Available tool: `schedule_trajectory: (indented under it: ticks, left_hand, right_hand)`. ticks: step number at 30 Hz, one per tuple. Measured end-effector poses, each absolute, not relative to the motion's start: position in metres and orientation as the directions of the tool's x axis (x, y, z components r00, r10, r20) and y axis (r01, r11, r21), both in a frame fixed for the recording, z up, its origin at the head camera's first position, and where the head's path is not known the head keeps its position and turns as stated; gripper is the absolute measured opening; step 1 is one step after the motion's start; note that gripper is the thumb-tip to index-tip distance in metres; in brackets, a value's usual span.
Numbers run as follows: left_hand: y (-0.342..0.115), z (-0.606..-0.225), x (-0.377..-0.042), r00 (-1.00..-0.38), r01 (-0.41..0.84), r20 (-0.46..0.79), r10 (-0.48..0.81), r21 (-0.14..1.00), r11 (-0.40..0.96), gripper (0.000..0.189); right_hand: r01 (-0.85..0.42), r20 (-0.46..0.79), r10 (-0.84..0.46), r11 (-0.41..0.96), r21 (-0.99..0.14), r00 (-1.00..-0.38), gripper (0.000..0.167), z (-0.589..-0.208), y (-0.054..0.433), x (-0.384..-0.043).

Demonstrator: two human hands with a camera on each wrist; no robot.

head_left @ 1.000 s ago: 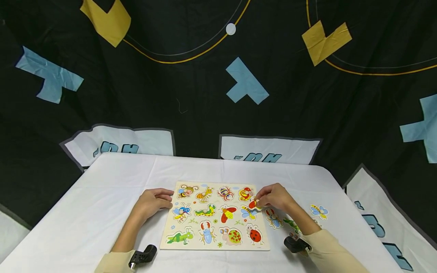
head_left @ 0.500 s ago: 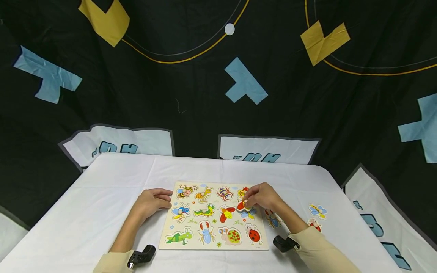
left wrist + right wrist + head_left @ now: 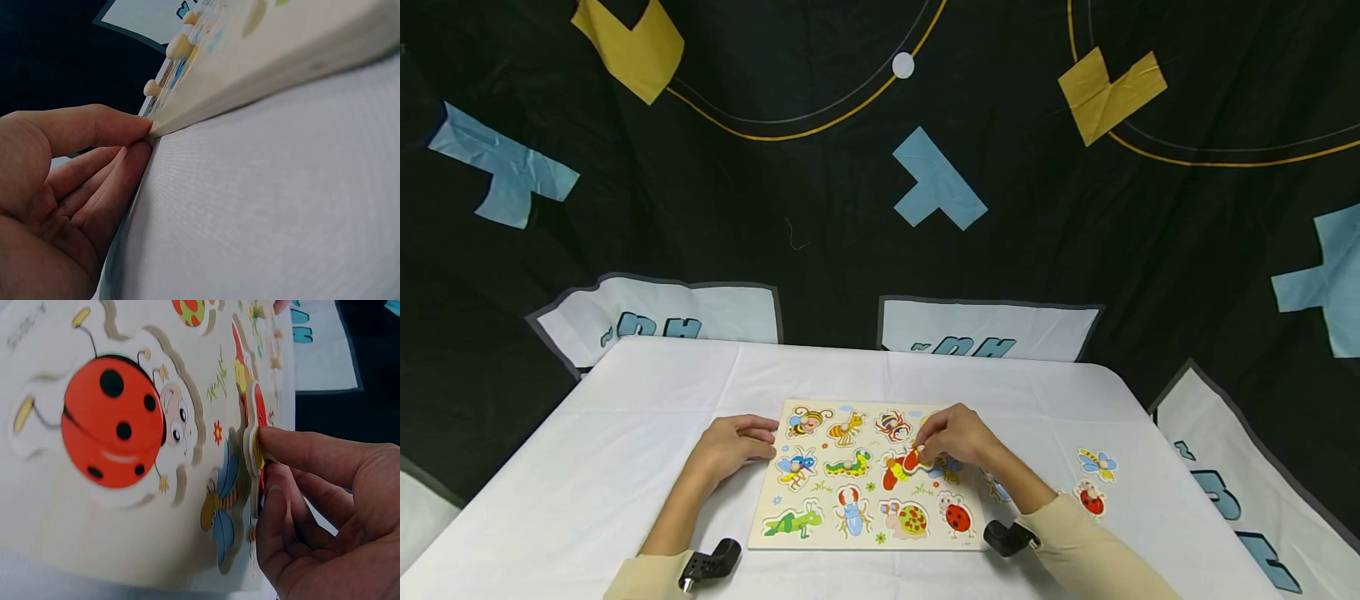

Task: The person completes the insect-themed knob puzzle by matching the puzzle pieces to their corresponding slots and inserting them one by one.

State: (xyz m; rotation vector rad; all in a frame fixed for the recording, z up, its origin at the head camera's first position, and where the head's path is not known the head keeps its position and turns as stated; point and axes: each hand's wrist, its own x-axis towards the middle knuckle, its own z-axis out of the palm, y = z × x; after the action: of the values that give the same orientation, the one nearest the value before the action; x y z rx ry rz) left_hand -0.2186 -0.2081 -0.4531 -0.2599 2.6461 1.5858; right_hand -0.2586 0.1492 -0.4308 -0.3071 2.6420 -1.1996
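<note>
A wooden insect puzzle board (image 3: 820,542) lies on the white table. My right hand (image 3: 958,435) pinches a red-and-yellow winged insect puzzle piece (image 3: 912,461) by its yellow middle. The right wrist view shows this piece (image 3: 255,447) tilted on edge close over the board, near the red-winged insect recess (image 3: 892,472). Beside it are the dragonfly recess (image 3: 220,509) and the ladybird recess (image 3: 119,425). My left hand (image 3: 730,447) grips the board's left edge with thumb and fingertips; the left wrist view shows the thumb (image 3: 103,128) right at the corner.
Loose pieces lie right of the board: a dragonfly (image 3: 1097,465), a ladybird (image 3: 1090,497) and one partly covered by my right forearm. Wooden knobs (image 3: 180,47) stand up from pieces set in the board. A black curtain (image 3: 835,250) hangs behind the table.
My right hand has carried the red-and-yellow insect piece leftward from the board's right edge to the red-winged recess. The loose ladybird has come into sight. My left hand has stayed put.
</note>
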Motion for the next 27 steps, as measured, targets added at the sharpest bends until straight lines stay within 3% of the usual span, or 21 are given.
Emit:
schedule_trajectory:
  ticks: [27]
  left_hand:
    - [-0.209, -0.458, -0.219, -0.984, -0.167, -0.121, -0.129, 0.870, 0.464, 0.045]
  right_hand:
    - [-0.149, -0.121, -0.375, 0.614, -0.775, -0.919, 0.011, -0.435, 0.123, -0.253]
